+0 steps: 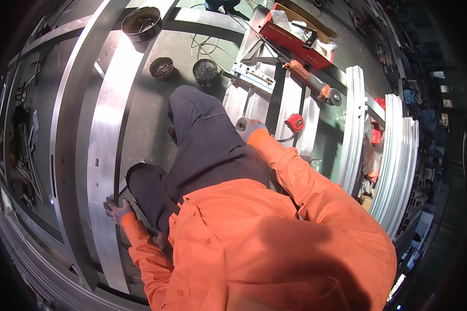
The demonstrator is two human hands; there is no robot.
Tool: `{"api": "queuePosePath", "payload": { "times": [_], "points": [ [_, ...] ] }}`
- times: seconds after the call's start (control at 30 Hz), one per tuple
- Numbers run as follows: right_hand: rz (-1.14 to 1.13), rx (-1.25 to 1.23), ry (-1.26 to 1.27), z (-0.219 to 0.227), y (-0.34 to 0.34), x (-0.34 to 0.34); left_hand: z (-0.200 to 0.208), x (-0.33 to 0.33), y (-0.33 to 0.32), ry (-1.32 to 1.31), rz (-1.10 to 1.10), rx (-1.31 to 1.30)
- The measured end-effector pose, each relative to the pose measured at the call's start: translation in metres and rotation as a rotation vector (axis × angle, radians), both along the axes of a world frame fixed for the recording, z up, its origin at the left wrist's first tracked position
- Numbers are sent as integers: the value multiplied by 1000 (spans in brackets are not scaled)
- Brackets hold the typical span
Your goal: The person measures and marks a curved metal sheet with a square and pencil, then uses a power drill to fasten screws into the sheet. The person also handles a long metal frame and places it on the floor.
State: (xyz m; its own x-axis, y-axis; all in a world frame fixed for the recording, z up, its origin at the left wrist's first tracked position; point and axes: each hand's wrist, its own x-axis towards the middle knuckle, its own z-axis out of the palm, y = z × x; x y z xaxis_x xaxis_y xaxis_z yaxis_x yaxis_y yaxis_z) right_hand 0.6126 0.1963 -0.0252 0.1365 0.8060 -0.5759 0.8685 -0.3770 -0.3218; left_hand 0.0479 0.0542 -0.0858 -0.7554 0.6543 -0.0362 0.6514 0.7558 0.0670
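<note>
My left hand, in a grey glove, rests with fingers apart against the edge of a long silver metal beam. Beside my bent knee, my gloved right hand is closed, its fingers curled. Whatever may be inside them is hidden. Close by on its right, a red tape measure lies on the metal bars. Farther off, an orange angle grinder with a round disc lies across the same bars. A pale metal bracket-like piece is ahead of my right hand.
A dark round tin stands on the beam. Two smaller tubs of fasteners, one left and one right, sit on the floor near a thin cable. An open red box is far right. Stacked white profiles line the right side.
</note>
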Motion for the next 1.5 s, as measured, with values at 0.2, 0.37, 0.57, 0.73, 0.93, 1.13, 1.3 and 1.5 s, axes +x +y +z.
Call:
{"api": "queuePosePath", "payload": {
  "times": [0.2,0.37,0.57,0.73,0.93,1.13,1.3,1.5],
  "points": [
    [-121,304,31,-19,-29,22,45,82,23,-330,-455,295],
    [-585,553,543,-1,1,69,32,120,44,-549,-666,346],
    [-779,875,549,61,-18,194,36,152,61,-775,-681,293],
    [-819,487,315,93,-92,264,11,137,59,-979,-479,296],
    [-718,-556,210,97,-174,210,13,141,75,-917,-665,247],
    [-814,-441,404,9,-229,168,42,167,79,-965,-663,366],
    [-1162,-312,878,-4,-246,147,32,152,58,-868,-582,468],
    [-1404,-261,1022,-15,-256,138,6,111,63,-1716,393,823]
  ]
}}
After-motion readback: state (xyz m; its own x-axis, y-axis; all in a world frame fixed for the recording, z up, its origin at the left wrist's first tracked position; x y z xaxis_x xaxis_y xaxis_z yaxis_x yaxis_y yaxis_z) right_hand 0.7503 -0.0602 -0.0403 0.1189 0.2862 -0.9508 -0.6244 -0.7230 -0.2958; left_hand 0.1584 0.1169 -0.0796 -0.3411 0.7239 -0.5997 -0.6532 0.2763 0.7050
